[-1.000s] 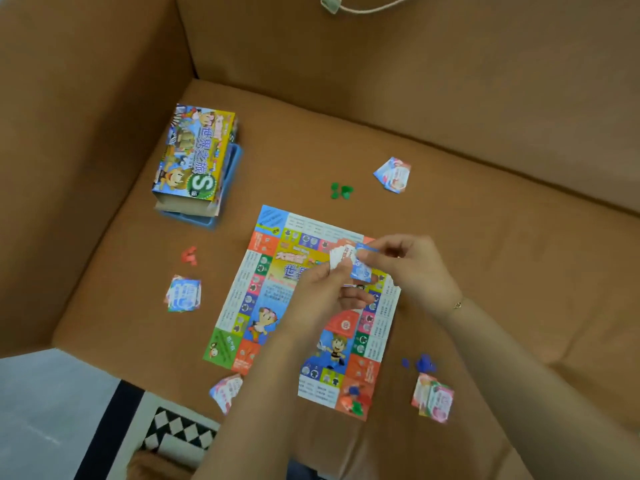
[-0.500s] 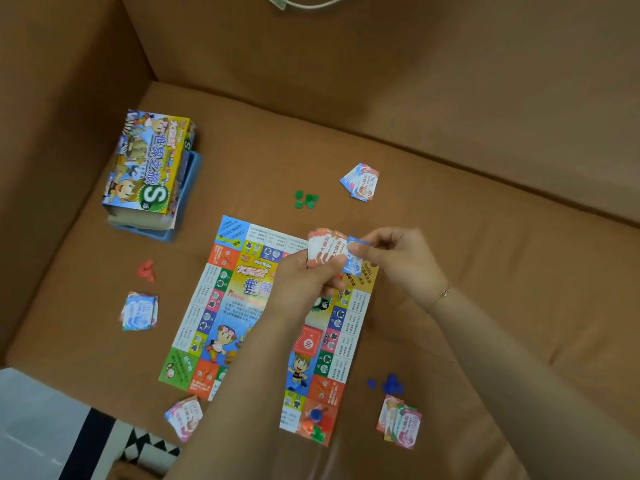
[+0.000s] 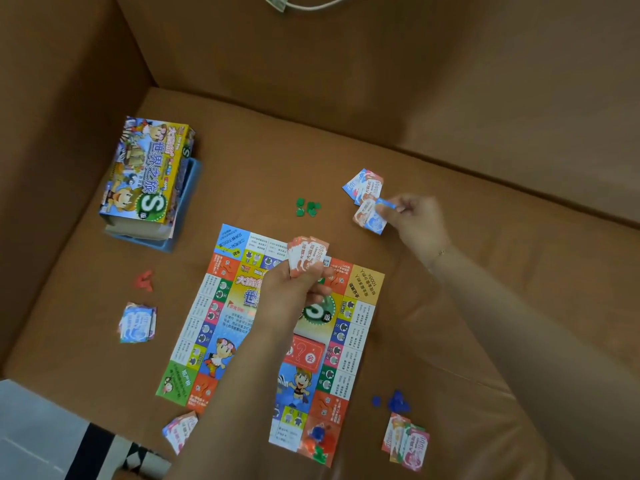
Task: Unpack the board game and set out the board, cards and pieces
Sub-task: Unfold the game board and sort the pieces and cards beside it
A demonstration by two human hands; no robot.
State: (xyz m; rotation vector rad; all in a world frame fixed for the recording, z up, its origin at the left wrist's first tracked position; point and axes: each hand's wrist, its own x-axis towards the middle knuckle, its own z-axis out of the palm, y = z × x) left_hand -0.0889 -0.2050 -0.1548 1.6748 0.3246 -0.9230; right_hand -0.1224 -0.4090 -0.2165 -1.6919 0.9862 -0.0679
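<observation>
The colourful game board [image 3: 221, 327] lies unfolded on the brown sofa seat. Above its middle, my left hand [image 3: 294, 292] grips a fanned stack of orange-and-white cards [image 3: 308, 254]. My right hand [image 3: 412, 216] is stretched to the far right and pinches a small blue card [image 3: 388, 203] just above a card pile [image 3: 365, 190] lying there. The game box [image 3: 145, 178] sits at the far left on its blue tray. Small green pieces [image 3: 306, 207], red pieces [image 3: 144, 280] and blue pieces [image 3: 394, 401] lie around the board.
More card piles lie at the left [image 3: 136, 323], bottom left [image 3: 181, 431] and bottom right [image 3: 407, 445]. A red card [image 3: 304, 353] and several tokens [image 3: 317, 439] rest on the board. The sofa back and arm rise behind and left. A white cable [image 3: 311, 3] hangs at top.
My right hand has drawn a blue card from the stack and carried it right to the far card pile. My left hand stays over the board with the stack.
</observation>
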